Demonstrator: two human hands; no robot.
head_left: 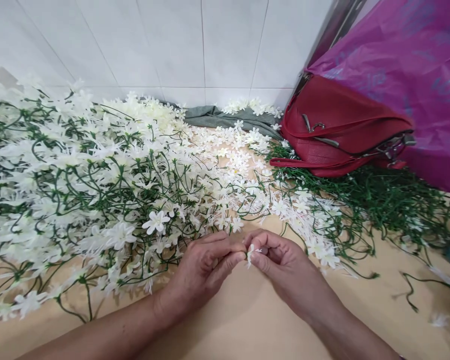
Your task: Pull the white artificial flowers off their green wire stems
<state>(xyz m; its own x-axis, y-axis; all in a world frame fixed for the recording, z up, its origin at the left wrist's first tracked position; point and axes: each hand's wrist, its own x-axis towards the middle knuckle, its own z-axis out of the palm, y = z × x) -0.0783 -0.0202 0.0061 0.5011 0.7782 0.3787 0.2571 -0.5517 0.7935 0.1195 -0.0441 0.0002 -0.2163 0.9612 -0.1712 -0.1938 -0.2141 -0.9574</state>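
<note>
Between my fingertips, above the near middle of the table, is a small white artificial flower (251,255). My left hand (212,262) is closed in a pinch at the flower's base, where the fingers hide most of the stem. My right hand (285,262) pinches the white petals from the other side, thumb and forefinger almost meeting the left fingertips. Close beyond both hands lie loose white petal pieces (240,192). A large heap of white artificial flowers with curled green stems (108,170) spreads to the left, reaching up to my left forearm.
Bare green stems (382,200) form a pile at the right. A red handbag (333,125) rests on its far side, before a purple plastic bag (427,85). Grey cloth (225,118) lies along the white tiled wall (232,45). A single stem (408,292) lies near right.
</note>
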